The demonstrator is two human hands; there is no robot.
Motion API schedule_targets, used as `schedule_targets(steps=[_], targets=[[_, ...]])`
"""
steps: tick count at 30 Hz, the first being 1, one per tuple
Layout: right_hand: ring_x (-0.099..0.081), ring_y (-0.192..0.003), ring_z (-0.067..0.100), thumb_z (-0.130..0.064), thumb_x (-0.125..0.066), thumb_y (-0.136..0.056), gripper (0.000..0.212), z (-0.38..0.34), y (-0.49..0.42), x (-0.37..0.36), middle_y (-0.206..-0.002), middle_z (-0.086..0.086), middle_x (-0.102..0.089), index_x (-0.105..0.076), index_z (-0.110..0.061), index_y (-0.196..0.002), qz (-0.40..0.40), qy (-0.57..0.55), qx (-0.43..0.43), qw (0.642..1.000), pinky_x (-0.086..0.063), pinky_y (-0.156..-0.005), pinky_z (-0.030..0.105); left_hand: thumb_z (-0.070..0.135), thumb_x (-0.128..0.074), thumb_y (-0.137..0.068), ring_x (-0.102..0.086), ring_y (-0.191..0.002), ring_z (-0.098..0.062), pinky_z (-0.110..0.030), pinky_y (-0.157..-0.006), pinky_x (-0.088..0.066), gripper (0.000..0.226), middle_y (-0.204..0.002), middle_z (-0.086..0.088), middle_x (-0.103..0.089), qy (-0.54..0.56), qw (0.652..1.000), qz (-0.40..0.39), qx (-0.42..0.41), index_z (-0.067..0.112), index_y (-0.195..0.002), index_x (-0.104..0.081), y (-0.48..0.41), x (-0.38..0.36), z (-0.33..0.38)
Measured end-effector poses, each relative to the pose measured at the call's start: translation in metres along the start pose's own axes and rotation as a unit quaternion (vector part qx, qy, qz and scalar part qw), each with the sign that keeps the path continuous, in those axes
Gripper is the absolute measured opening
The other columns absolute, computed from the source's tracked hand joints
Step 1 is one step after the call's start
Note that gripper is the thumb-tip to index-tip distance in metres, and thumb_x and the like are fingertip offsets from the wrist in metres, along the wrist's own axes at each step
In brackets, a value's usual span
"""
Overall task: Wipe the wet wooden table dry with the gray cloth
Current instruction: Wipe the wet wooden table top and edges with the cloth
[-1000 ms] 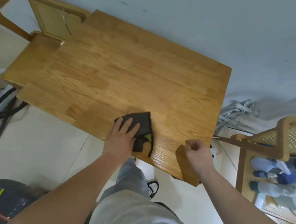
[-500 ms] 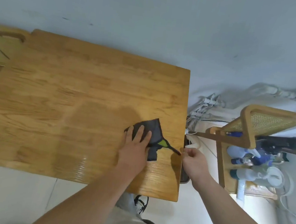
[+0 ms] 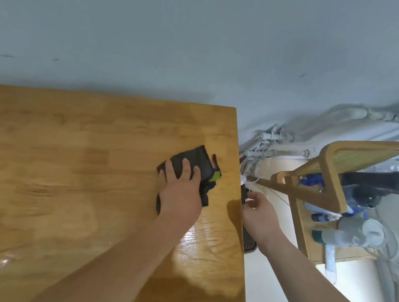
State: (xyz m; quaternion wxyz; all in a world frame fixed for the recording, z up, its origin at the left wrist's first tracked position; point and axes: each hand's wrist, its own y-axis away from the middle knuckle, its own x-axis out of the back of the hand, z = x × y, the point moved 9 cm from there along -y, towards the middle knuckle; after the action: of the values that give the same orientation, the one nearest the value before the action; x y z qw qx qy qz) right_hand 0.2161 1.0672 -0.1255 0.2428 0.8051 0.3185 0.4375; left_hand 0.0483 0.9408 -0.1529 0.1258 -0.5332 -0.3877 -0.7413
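Observation:
The wooden table fills the left and middle of the head view, with shiny wet patches near its right front part. A dark gray cloth with a green tag lies near the table's right edge. My left hand presses flat on the cloth, fingers spread over it. My right hand hovers just off the table's right edge, fingers loosely curled, holding nothing that I can see.
A wooden chair with a cane back stands to the right, with spray bottles beneath it. Pipes and cables run along the gray wall. A dark grille-like object lies on the floor beside the table edge.
My left hand has slid the cloth away from the near edge toward the far right part of the table. The view has shifted rightward. My right hand has left the table corner.

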Motion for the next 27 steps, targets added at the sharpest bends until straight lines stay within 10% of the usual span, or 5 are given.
schedule_targets(steps=[6, 13, 17, 20, 27], targets=[[-0.059, -0.086, 0.011, -0.004, -0.057, -0.09, 0.055, -0.017, -0.029, 0.006, -0.1, -0.004, -0.065, -0.049, -0.013, -0.144, 0.032, -0.029, -0.013, 0.999, -0.047, -0.068, 0.027, 0.039, -0.036, -0.11, 0.02, -0.155, -0.032, -0.055, -0.126, 0.001, 0.059, -0.172, 0.009, 0.006, -0.168, 0.888, -0.032, -0.428, 0.038, -0.162, -0.009, -0.008, -0.012, 0.047], [-0.065, -0.084, 0.017, -0.009, -0.064, -0.084, 0.013, -0.057, -0.057, 0.003, -0.098, 0.002, -0.07, -0.066, -0.013, -0.096, 0.029, 0.028, 0.041, 0.998, -0.055, -0.066, 0.029, 0.039, -0.036, -0.108, 0.003, -0.156, -0.036, -0.054, -0.127, -0.01, 0.055, -0.172, 0.004, -0.008, 0.061, 0.996, 0.043, -0.044, 0.037, -0.161, -0.02, -0.128, 0.057, 0.0], [-0.057, -0.062, 0.023, -0.004, -0.06, -0.08, 0.003, -0.073, -0.07, -0.004, -0.072, 0.011, -0.064, -0.06, -0.004, -0.077, 0.033, 0.057, 0.058, 0.996, -0.045, -0.051, 0.027, 0.031, -0.046, -0.106, 0.0, -0.156, -0.039, -0.058, -0.125, -0.01, 0.054, -0.17, 0.002, -0.019, 0.023, 0.956, 0.038, -0.29, 0.032, -0.159, -0.032, -0.11, 0.041, 0.057], [-0.056, -0.079, 0.023, -0.013, -0.057, -0.077, 0.023, -0.072, -0.072, -0.01, -0.096, 0.016, -0.062, -0.066, -0.007, -0.097, 0.038, 0.096, 0.055, 0.993, -0.046, -0.062, 0.029, 0.044, -0.035, -0.109, -0.001, -0.158, -0.03, -0.054, -0.127, -0.012, 0.053, -0.171, 0.01, -0.011, -0.068, 0.93, 0.014, -0.362, 0.04, -0.16, -0.023, -0.145, 0.055, 0.041], [-0.041, -0.135, 0.033, -0.048, -0.071, -0.087, 0.073, -0.108, -0.075, -0.028, -0.144, 0.009, -0.041, -0.044, -0.019, -0.148, 0.05, 0.223, 0.054, 0.972, -0.047, -0.102, 0.048, 0.046, -0.032, -0.108, -0.004, -0.156, -0.03, -0.053, -0.125, -0.022, 0.054, -0.171, 0.005, -0.015, 0.079, 0.992, 0.099, -0.018, 0.039, -0.16, -0.022, -0.152, 0.077, -0.121]])
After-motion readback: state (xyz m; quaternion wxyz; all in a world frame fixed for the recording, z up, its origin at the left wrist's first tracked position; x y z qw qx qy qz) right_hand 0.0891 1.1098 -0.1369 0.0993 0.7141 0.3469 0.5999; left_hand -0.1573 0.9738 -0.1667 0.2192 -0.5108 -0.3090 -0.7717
